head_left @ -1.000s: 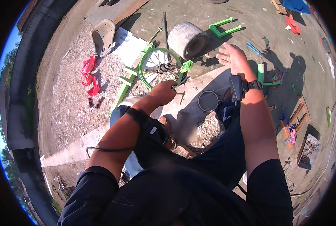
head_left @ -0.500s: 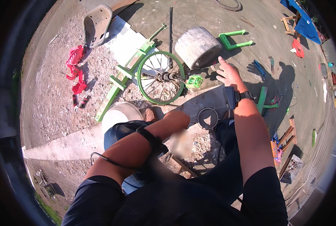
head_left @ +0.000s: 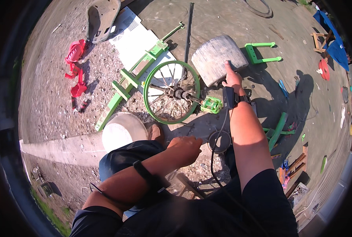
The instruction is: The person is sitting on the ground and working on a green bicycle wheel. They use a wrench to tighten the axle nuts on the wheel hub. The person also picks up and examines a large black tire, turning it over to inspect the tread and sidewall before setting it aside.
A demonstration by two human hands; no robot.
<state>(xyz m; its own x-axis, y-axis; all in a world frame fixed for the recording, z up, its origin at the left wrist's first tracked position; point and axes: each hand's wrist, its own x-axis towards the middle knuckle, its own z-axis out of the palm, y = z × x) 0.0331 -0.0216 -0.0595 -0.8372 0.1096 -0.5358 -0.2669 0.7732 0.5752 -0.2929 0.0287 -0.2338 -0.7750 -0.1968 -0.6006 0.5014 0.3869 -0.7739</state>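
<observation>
A green spoked wheel [head_left: 172, 93] lies flat on the ground, with a green pedal [head_left: 211, 105] by its right rim and a green frame [head_left: 130, 79] on its left. My right hand [head_left: 233, 77] reaches forward, fingers out, and its fingertips touch a grey cylindrical block [head_left: 217, 57] beyond the wheel. It holds nothing. My left hand [head_left: 185, 149] hovers over my knee with the fingers curled, just below the wheel; nothing shows in it. A dark ring [head_left: 219, 141] lies on the ground between my arms.
A white round basin [head_left: 120, 132] sits at my left knee, by a concrete kerb [head_left: 61, 144]. Red plastic parts [head_left: 76, 67] lie on the gravel to the left. A white panel [head_left: 134, 39] lies under the frame. Green brackets [head_left: 260, 53] and a green bar [head_left: 278, 128] lie on the right.
My left hand has drawn back from the wheel's hub to above my knee. My right hand has moved forward onto the grey block. The view has shifted so the wheel sits lower in the picture.
</observation>
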